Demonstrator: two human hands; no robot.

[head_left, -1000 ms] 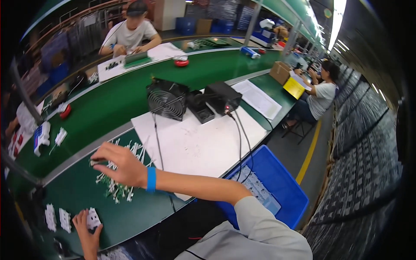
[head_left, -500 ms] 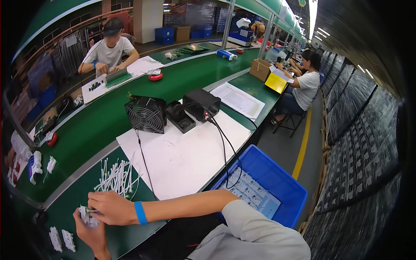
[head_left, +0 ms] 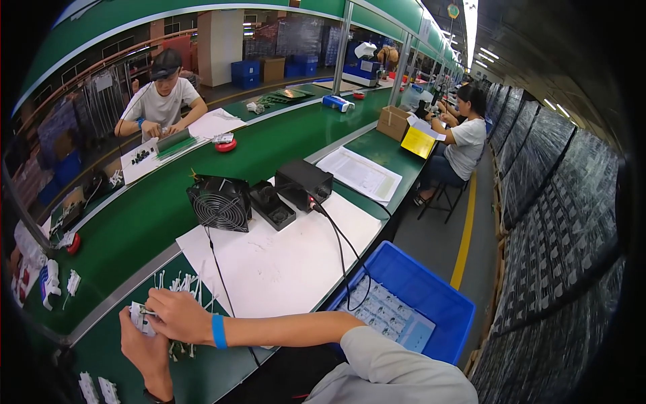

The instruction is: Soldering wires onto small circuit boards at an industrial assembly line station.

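My left hand (head_left: 146, 353) is closed around a small white plastic housing (head_left: 139, 319), held above the green bench at the lower left. From the right, my right hand (head_left: 180, 315), with a blue band at its wrist, pinches a small greenish piece at the housing's top; the fingertips partly hide it. Behind and beneath my right hand lies a bundle of white cables (head_left: 195, 285), some with small green ends. Two more white housings (head_left: 88, 388) rest on the bench near the lower left edge.
White paper (head_left: 282, 249) covers the bench ahead, holding a black fan (head_left: 220, 204), a black stand (head_left: 272, 206) and a black power box (head_left: 304, 183) with cords. A blue bin (head_left: 454, 303) stands at the right. Co-workers sit across (head_left: 161, 101) and farther right (head_left: 464, 141).
The view has shifted slightly. Both hands, still together on the housing, have moved up and a little right, and now cover more of the cable bundle.
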